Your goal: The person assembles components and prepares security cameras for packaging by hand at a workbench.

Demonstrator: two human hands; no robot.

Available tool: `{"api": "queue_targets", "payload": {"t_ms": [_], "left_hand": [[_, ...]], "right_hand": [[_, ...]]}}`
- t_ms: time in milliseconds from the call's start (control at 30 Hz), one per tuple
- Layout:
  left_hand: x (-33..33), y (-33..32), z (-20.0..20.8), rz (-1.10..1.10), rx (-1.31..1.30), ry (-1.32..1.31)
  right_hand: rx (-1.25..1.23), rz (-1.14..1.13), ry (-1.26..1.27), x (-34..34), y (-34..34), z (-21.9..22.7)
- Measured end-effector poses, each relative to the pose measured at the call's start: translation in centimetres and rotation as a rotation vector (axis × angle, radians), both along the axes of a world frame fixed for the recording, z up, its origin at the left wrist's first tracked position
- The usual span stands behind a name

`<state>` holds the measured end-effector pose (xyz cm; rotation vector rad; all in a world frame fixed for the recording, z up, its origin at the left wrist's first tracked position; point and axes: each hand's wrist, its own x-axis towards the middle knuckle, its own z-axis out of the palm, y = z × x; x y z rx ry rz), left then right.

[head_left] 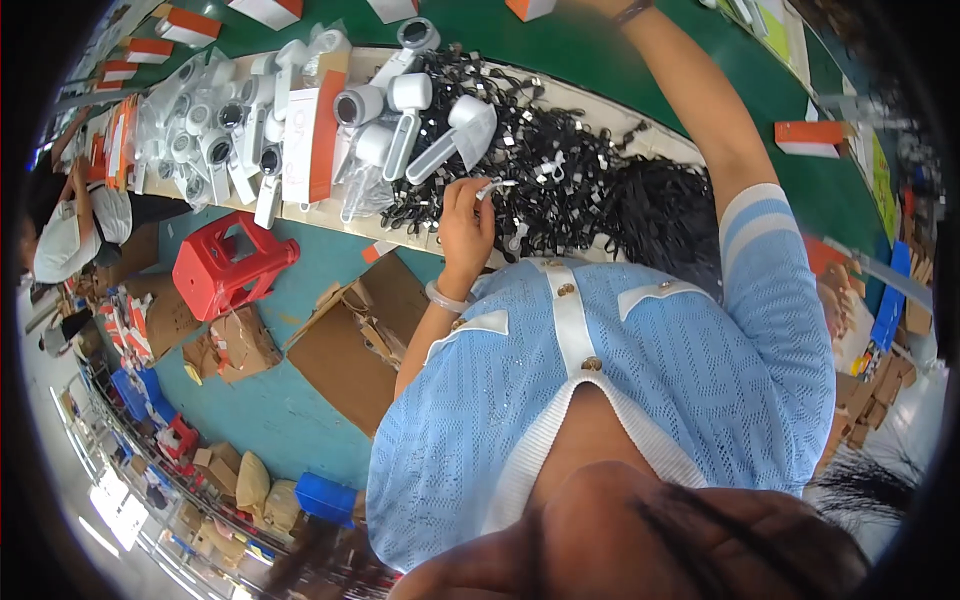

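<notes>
Left hand (466, 222): pinching 1 small white strap piece (497, 186), lifted clear of the black strap heap (580, 190).
Right hand: beyond the heap, out of view.

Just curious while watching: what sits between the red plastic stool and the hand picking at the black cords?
In the head view, flattened brown cardboard lies on the blue floor between the red stool and the left hand; the table's pale edge runs above it.

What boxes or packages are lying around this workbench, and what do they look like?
Tall white box with orange side: standing among the white handheld devices.
Small white-and-orange boxes: along the green belt's far side.
One white-and-orange box: right, on the belt.
Opened brown cartons: on the floor, left.
</notes>
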<state>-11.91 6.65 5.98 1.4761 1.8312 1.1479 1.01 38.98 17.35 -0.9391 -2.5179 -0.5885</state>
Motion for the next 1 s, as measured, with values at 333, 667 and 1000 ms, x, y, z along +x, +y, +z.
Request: {"api": "queue_targets", "payload": {"t_ms": [333, 667, 1000], "left_hand": [[5.9, 1.4, 0.0, -0.499, 0.065, -0.013], [15.1, 6.7, -2.3, -0.838, 0.412, 0.461], [14.2, 7.7, 0.0, -0.853, 0.166, 0.084]], "right_hand": [[-0.625, -0.042, 0.365, 16.6, -19.2, -4.6], [-1.008, -0.559, 0.84, 24.9, -35.1, -7.9], [-0.955, -0.556, 0.85, 23.4, -37.4, -7.9]]}}
